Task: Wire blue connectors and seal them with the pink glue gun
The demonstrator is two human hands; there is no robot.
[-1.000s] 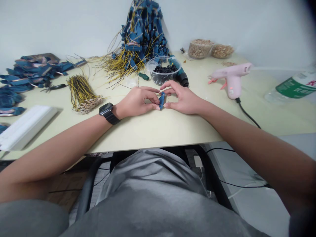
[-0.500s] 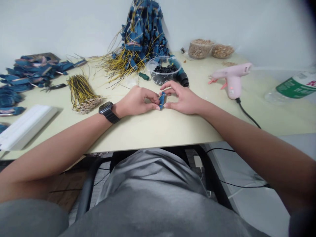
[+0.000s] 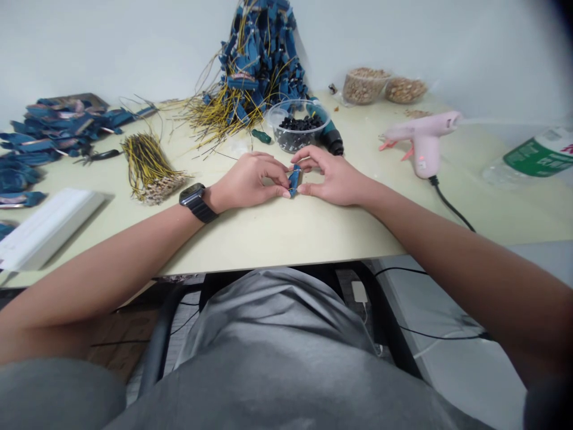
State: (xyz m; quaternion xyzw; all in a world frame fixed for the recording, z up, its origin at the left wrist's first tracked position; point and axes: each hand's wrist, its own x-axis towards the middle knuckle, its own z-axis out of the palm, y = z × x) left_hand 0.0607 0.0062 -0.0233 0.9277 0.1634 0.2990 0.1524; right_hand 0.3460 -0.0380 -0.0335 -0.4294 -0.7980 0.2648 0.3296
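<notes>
Between my hands, low over the table, is a small narrow blue piece [image 3: 294,181] standing nearly upright, with thin bits of wire by it. My left hand [image 3: 255,180], with a black watch on the wrist, pinches its left side between thumb and fingers. From the right, the curved fingertips and thumb of my right hand [image 3: 333,178] grip the same piece at its top and lower edge. Just behind them stands a clear round tub [image 3: 295,143] with small black parts in it. The fine detail of the blue piece is too small to make out.
Behind the tub rises a tall heap of blue pieces [image 3: 259,54] with yellow and black wires. A wire bundle [image 3: 150,161], pliers [image 3: 101,156] and a white box [image 3: 49,230] lie left. A pink glue gun [image 3: 423,140] and a bottle [image 3: 532,155] are right.
Both hands keep their grip on the small blue piece with hardly any movement. The view has shifted very slightly.
</notes>
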